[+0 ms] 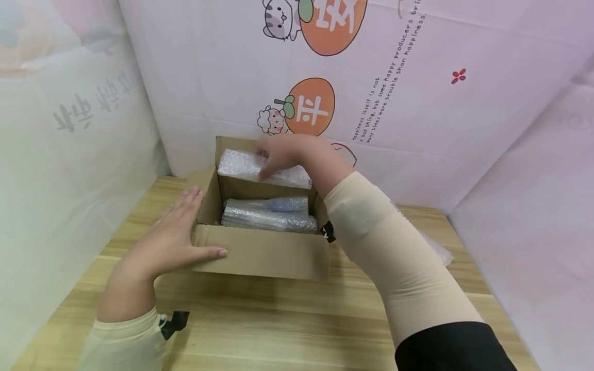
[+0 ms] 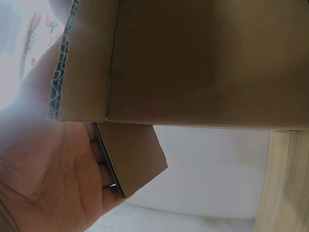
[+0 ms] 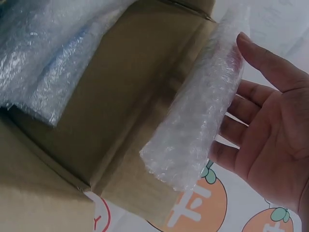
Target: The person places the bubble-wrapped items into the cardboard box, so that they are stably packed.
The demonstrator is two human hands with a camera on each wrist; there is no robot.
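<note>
An opened cardboard box (image 1: 264, 252) stands on the wooden table with its flaps folded out. My right hand (image 1: 284, 154) grips a bubble-wrapped roll (image 1: 238, 165) above the box's back edge. In the right wrist view the thumb (image 3: 270, 60) lies on one side of that roll (image 3: 193, 121) and the fingers on the other; the wrap blurs what is inside. More bubble-wrapped bundles (image 1: 269, 219) lie in the box, one with a bluish tint. My left hand (image 1: 167, 239) rests against the box's front left corner, fingers extended along the left flap (image 2: 133, 157) and thumb across the front flap.
Printed white sheeting (image 1: 209, 82) hangs behind and on both sides of the wooden table (image 1: 278, 319). A piece of clear plastic wrap (image 1: 438, 250) lies on the table to the right, partly behind my right sleeve.
</note>
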